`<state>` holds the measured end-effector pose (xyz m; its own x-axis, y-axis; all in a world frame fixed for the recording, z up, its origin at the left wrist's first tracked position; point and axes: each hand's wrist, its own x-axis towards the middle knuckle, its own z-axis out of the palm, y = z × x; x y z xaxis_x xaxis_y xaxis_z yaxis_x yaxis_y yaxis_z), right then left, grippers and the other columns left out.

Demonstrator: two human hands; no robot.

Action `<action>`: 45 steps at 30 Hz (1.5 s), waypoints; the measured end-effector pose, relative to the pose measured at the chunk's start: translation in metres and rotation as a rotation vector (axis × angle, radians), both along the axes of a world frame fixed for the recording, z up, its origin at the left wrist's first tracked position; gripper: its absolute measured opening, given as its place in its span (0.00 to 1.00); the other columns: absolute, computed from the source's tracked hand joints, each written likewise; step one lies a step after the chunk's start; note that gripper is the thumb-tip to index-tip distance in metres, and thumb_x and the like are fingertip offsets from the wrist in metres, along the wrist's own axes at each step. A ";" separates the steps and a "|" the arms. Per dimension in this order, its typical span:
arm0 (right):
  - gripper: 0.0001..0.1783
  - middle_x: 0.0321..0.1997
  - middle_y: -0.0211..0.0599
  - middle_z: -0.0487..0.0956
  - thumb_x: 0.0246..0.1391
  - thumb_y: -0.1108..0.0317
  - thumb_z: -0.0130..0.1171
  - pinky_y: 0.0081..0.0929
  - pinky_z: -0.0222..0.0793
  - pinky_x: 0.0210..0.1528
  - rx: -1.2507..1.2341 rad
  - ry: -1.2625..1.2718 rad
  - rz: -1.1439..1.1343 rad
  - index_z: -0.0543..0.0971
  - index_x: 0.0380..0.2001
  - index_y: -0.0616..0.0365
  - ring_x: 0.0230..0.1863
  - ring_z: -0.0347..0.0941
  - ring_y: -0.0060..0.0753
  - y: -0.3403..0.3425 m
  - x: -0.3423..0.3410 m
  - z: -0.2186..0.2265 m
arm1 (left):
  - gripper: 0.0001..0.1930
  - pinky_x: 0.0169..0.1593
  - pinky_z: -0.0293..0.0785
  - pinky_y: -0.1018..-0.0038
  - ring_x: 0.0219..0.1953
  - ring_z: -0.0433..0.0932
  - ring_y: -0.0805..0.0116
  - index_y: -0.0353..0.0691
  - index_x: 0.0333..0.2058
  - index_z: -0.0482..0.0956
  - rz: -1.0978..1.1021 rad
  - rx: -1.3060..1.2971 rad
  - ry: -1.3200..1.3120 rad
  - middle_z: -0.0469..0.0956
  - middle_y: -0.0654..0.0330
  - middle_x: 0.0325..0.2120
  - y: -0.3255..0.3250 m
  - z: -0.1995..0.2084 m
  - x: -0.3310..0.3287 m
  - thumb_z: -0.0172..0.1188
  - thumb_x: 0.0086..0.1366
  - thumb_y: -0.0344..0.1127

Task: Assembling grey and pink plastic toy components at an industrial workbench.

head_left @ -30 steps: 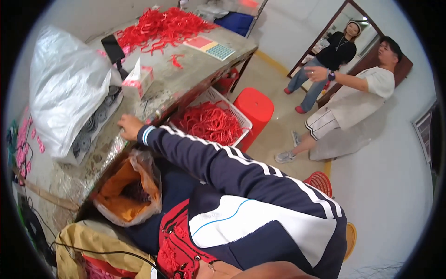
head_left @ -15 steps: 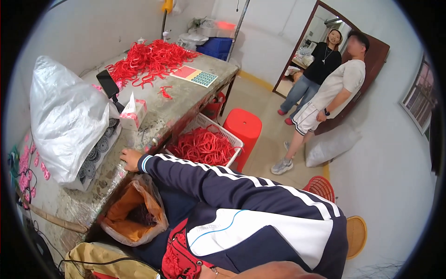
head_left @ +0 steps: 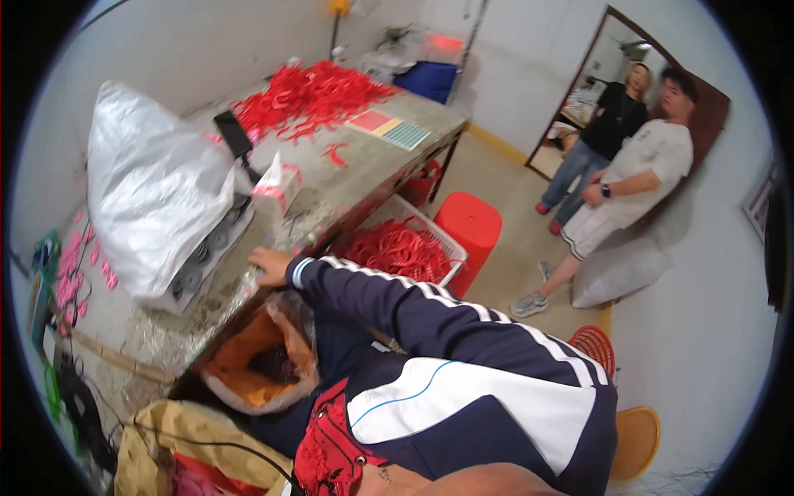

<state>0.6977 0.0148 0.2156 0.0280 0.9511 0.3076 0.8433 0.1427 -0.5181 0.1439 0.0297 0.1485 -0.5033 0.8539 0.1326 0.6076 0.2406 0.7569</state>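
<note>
My right hand (head_left: 270,266) rests at the front edge of the worktable (head_left: 318,194), its fingers lying on the edge and slightly bent, nothing visible in them. The striped navy sleeve runs from it to the right. Just below the hand, a bag-lined container with an orange inside (head_left: 248,355) holds something dark. Left of the hand, a large white plastic bag (head_left: 157,190) covers a tray of grey round parts (head_left: 217,238). Beyond it stand a tissue box (head_left: 278,188) and a phone on a stand (head_left: 233,134). My left hand is out of view.
Red straps lie in a heap (head_left: 310,95) on the table, near a coloured card (head_left: 389,129). A white basket of red straps (head_left: 401,248) and a red stool (head_left: 467,236) stand right of the table. Two people (head_left: 653,153) stand by the doorway; a white sack (head_left: 620,273) lies nearby.
My view has shifted, so the table and my hand appear farther right. My right hand stays at the table edge. The person in white has brought a hand in front of the body.
</note>
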 end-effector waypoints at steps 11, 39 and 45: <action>0.25 0.39 0.48 0.72 0.39 0.59 0.59 0.40 0.64 0.46 0.027 -0.154 -0.123 0.71 0.42 0.59 0.44 0.67 0.50 0.045 -0.032 -0.015 | 0.19 0.47 0.66 0.67 0.41 0.70 0.58 0.28 0.42 0.66 0.073 0.717 0.084 0.71 0.48 0.41 -0.086 0.126 0.046 0.54 0.61 0.40; 0.29 0.42 0.52 0.73 0.36 0.51 0.65 0.40 0.66 0.45 0.000 0.139 -0.692 0.73 0.38 0.61 0.43 0.70 0.52 0.242 0.010 -0.032 | 0.06 0.33 0.67 0.82 0.26 0.71 0.74 0.36 0.33 0.71 -1.031 -0.266 -0.570 0.72 0.63 0.24 -0.006 0.068 0.248 0.52 0.61 0.32; 0.18 0.25 0.43 0.77 0.43 0.55 0.61 0.36 0.67 0.34 0.177 0.515 -0.562 0.74 0.31 0.58 0.30 0.73 0.45 0.201 0.004 -0.015 | 0.10 0.35 0.70 0.82 0.32 0.74 0.75 0.39 0.38 0.71 -0.806 -0.533 -1.113 0.74 0.61 0.31 0.006 0.041 0.269 0.51 0.62 0.37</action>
<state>0.7020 0.2153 0.2007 0.6715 0.6899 0.2704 0.4726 -0.1178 -0.8733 0.4128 0.0362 0.1892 0.4914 0.7692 -0.4086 -0.1126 0.5212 0.8459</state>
